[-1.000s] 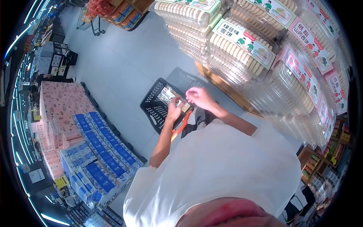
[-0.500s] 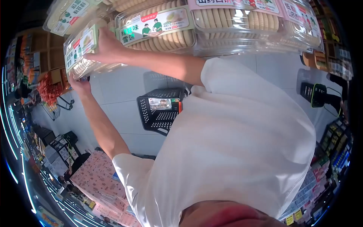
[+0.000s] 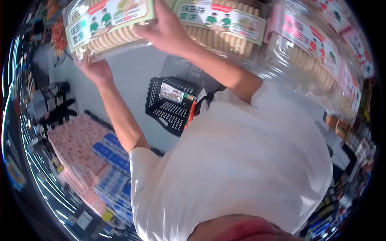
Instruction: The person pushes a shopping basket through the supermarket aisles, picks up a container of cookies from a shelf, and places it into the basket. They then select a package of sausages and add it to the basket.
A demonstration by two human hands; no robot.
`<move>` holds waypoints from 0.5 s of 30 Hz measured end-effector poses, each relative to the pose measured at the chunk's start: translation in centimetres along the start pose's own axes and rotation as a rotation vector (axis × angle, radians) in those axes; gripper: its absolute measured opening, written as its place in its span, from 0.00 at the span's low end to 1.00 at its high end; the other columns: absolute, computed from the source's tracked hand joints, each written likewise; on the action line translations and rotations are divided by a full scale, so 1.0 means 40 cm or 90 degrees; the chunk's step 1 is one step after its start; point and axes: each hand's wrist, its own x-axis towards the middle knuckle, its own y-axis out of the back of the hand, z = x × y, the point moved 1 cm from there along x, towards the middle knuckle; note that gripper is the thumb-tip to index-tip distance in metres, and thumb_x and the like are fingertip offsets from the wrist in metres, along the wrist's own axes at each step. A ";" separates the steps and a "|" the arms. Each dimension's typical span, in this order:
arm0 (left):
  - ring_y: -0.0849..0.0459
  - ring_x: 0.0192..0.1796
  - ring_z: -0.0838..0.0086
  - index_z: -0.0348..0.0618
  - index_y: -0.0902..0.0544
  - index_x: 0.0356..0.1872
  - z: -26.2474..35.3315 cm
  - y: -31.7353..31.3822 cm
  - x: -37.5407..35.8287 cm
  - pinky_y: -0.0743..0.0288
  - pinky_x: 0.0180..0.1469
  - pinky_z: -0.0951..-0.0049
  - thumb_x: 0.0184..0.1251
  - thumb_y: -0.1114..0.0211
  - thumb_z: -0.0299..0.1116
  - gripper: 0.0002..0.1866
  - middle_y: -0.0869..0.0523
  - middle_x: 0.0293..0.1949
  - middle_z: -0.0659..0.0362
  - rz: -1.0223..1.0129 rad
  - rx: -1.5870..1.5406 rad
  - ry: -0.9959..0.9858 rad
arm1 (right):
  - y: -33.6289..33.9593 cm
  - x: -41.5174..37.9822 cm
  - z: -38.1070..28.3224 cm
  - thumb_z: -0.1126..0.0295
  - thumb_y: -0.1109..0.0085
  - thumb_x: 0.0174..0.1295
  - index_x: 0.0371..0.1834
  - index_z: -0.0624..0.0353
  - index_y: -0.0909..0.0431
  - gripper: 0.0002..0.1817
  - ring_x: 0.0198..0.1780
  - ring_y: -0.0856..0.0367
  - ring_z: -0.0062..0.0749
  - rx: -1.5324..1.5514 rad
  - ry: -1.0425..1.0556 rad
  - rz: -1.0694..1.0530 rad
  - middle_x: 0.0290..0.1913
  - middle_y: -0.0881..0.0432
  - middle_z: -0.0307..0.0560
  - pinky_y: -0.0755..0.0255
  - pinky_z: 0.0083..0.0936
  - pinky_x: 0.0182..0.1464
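Both hands hold a clear plastic box of round pale biscuits (image 3: 110, 24) with a green-edged label, at the upper left of the head view. My left hand (image 3: 95, 70) grips its lower left corner, the fingertips partly hidden behind it. Against the box's right end, my right hand (image 3: 167, 34) is closed with its thumb along the front; its upper fingers run out of frame. Just right of that hand sits a similar green-labelled biscuit box (image 3: 221, 30). Farther right lie pink-labelled biscuit boxes (image 3: 305, 52), stacked.
A black shopping basket (image 3: 171, 106) with a packaged item (image 3: 171, 92) inside stands on the grey floor (image 3: 132, 84) below my arms. Pink patterned display cartons (image 3: 80, 140) and blue packages (image 3: 112, 152) are at lower left. Store shelving lines the far right.
The held biscuit box now faces the camera more fully and sits farther right in view, both hands still on it. My view has turned, so the stacked boxes slant down at the right.
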 end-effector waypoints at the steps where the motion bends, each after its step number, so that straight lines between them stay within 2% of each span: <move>1: 0.33 0.67 0.61 0.46 0.37 0.69 0.033 0.004 -0.043 0.39 0.69 0.56 0.62 0.42 0.35 0.32 0.30 0.64 0.53 0.027 -0.008 -0.010 | 0.003 -0.007 -0.025 0.67 0.32 0.51 0.63 0.63 0.38 0.37 0.59 0.27 0.48 -0.003 0.033 -0.012 0.55 0.27 0.59 0.33 0.39 0.62; 2: 0.33 0.68 0.61 0.47 0.36 0.69 0.062 0.028 -0.090 0.41 0.69 0.56 0.62 0.42 0.41 0.32 0.30 0.65 0.55 0.039 -0.025 -0.012 | 0.014 -0.019 -0.050 0.69 0.32 0.54 0.68 0.63 0.39 0.38 0.59 0.25 0.39 0.075 -0.146 -0.171 0.59 0.26 0.54 0.31 0.32 0.61; 3: 0.34 0.68 0.61 0.48 0.36 0.68 0.083 0.075 -0.130 0.43 0.70 0.55 0.63 0.44 0.47 0.33 0.31 0.66 0.56 0.037 -0.027 -0.016 | -0.012 -0.036 -0.064 0.77 0.39 0.59 0.76 0.64 0.52 0.43 0.65 0.30 0.37 0.135 -0.139 -0.172 0.67 0.33 0.57 0.34 0.28 0.65; 4: 0.33 0.67 0.61 0.49 0.32 0.67 0.086 0.147 -0.176 0.42 0.69 0.55 0.64 0.46 0.49 0.31 0.29 0.65 0.57 0.097 -0.105 0.018 | -0.038 -0.067 -0.051 0.80 0.41 0.58 0.74 0.67 0.48 0.40 0.61 0.27 0.33 0.216 -0.103 -0.180 0.63 0.28 0.52 0.32 0.27 0.61; 5: 0.31 0.66 0.61 0.50 0.27 0.62 0.097 0.202 -0.228 0.41 0.68 0.54 0.64 0.46 0.49 0.27 0.26 0.63 0.58 0.184 -0.146 0.035 | -0.055 -0.094 -0.063 0.81 0.42 0.58 0.70 0.68 0.43 0.35 0.59 0.27 0.31 0.252 -0.193 -0.211 0.61 0.27 0.51 0.31 0.26 0.60; 6: 0.29 0.63 0.62 0.49 0.23 0.57 0.111 0.253 -0.293 0.40 0.66 0.54 0.64 0.46 0.51 0.25 0.23 0.58 0.59 0.170 -0.188 0.048 | -0.066 -0.120 -0.075 0.80 0.43 0.58 0.67 0.69 0.39 0.31 0.58 0.25 0.29 0.229 -0.287 -0.283 0.58 0.25 0.50 0.30 0.25 0.58; 7: 0.29 0.61 0.63 0.48 0.25 0.54 0.106 0.339 -0.352 0.39 0.65 0.52 0.66 0.46 0.48 0.21 0.22 0.55 0.59 0.124 -0.251 0.039 | -0.094 -0.160 -0.044 0.79 0.43 0.60 0.65 0.69 0.37 0.28 0.55 0.24 0.29 0.211 -0.197 -0.307 0.56 0.23 0.48 0.30 0.24 0.57; 9: 0.26 0.64 0.63 0.39 0.24 0.59 0.096 0.358 -0.454 0.38 0.67 0.60 0.68 0.51 0.44 0.25 0.20 0.59 0.54 0.355 -0.453 0.058 | -0.169 -0.248 -0.026 0.79 0.43 0.60 0.65 0.69 0.37 0.28 0.55 0.24 0.28 0.240 -0.216 -0.332 0.54 0.22 0.48 0.29 0.24 0.57; 11: 0.24 0.61 0.64 0.39 0.24 0.57 0.069 0.451 -0.591 0.37 0.66 0.60 0.71 0.49 0.46 0.24 0.19 0.56 0.54 0.427 -0.447 0.096 | -0.210 -0.342 -0.004 0.80 0.43 0.59 0.65 0.69 0.37 0.28 0.56 0.25 0.28 0.201 -0.351 -0.471 0.55 0.23 0.49 0.30 0.23 0.58; 12: 0.24 0.60 0.65 0.38 0.24 0.55 0.070 0.488 -0.663 0.37 0.66 0.62 0.74 0.53 0.46 0.23 0.18 0.55 0.54 0.384 -0.242 0.099 | -0.231 -0.378 0.005 0.81 0.43 0.59 0.65 0.69 0.37 0.29 0.57 0.26 0.28 0.173 -0.409 -0.532 0.56 0.23 0.49 0.31 0.23 0.58; 13: 0.24 0.61 0.66 0.37 0.28 0.60 0.054 0.517 -0.732 0.36 0.66 0.62 0.77 0.55 0.48 0.25 0.20 0.56 0.54 0.419 -0.238 0.156 | -0.259 -0.419 0.012 0.78 0.42 0.59 0.66 0.68 0.38 0.30 0.58 0.26 0.31 0.163 -0.409 -0.570 0.57 0.24 0.51 0.31 0.25 0.60; 15: 0.26 0.58 0.63 0.48 0.28 0.54 -0.016 0.617 -0.909 0.34 0.62 0.53 0.69 0.43 0.40 0.17 0.21 0.53 0.56 0.603 -0.131 0.250 | -0.306 -0.536 0.045 0.72 0.42 0.59 0.68 0.65 0.38 0.32 0.61 0.26 0.38 0.158 -0.390 -0.630 0.60 0.25 0.55 0.32 0.30 0.62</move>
